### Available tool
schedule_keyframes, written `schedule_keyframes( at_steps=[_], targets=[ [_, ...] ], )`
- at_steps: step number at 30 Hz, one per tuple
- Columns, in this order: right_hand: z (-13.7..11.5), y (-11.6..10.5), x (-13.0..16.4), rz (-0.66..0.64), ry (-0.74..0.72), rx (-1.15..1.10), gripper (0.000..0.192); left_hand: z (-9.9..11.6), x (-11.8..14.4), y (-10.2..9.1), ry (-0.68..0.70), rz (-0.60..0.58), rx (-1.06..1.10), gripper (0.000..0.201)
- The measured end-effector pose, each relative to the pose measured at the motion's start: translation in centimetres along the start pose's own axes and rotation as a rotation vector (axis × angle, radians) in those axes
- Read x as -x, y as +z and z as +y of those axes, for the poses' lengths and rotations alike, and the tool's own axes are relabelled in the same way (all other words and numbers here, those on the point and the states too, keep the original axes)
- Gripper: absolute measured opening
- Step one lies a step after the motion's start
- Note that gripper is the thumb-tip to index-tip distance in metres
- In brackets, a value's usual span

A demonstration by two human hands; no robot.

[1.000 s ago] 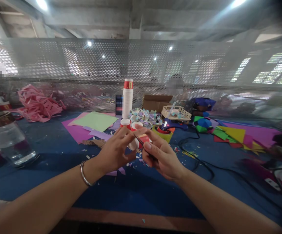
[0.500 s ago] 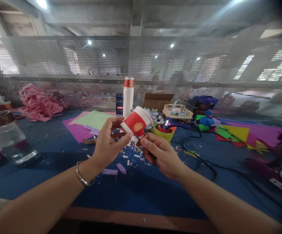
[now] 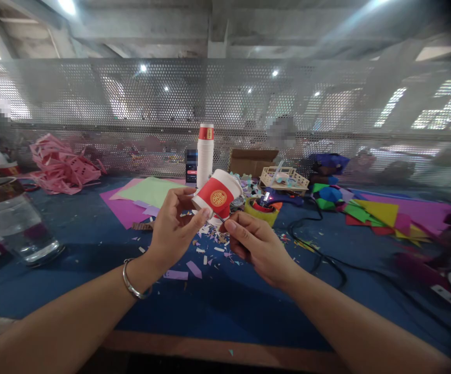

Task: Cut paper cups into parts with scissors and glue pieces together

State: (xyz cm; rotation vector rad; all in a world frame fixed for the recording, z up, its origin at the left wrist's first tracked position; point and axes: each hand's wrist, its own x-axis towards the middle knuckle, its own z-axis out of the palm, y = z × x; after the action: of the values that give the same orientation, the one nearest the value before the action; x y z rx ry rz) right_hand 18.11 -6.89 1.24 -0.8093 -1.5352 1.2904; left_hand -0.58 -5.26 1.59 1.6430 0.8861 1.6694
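Observation:
Tilted on its side, a red and white paper cup (image 3: pixel 220 193) with a round gold mark is gripped by my left hand (image 3: pixel 175 222), thumb below and fingers behind its base. Between the pinched thumb and fingers of my right hand (image 3: pixel 253 243) is a thin dark pointed tool (image 3: pixel 219 218). Its tip is at the cup's lower side; I cannot tell whether it pierces the wall. Most of the tool is hidden in the hand. Behind the cup stands a tall stack of paper cups (image 3: pixel 205 156), with a red-banded cup on top.
Paper scraps (image 3: pixel 204 249) litter the blue table (image 3: pixel 225 306). Coloured sheets (image 3: pixel 151 191) and pink shredded paper (image 3: pixel 64 165) lie left, near a clear water jar (image 3: pixel 18 223). Yellow tape (image 3: pixel 262 212), a wooden tray (image 3: pixel 283 179), a black cable (image 3: pixel 327 255) and coloured paper (image 3: pixel 381 210) are right.
The cup has turned slightly in my left hand, so its gold mark faces me more and sits a little further left. The thin tool's tip shows more clearly now. Both hands have hardly moved.

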Motion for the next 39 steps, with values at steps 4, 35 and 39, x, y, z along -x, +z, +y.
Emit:
schedule_keyframes(
  at_steps=[4, 35, 39],
  targets=[
    [0.08, -0.01, 0.06, -0.003, -0.011, -0.002, 0.037, -0.02, 0.47, 0.34, -0.014, -0.04, -0.016, 0.043],
    [0.36, -0.25, 0.02, 0.069, -0.079, 0.073, 0.04, 0.4, 0.91, 0.76, -0.088, -0.043, -0.045, 0.033],
    [0.46, -0.09, 0.01, 0.076, -0.087, 0.1, 0.039, 0.31, 1.05, 0.59, -0.052, -0.074, -0.078, 0.034]
  ],
)
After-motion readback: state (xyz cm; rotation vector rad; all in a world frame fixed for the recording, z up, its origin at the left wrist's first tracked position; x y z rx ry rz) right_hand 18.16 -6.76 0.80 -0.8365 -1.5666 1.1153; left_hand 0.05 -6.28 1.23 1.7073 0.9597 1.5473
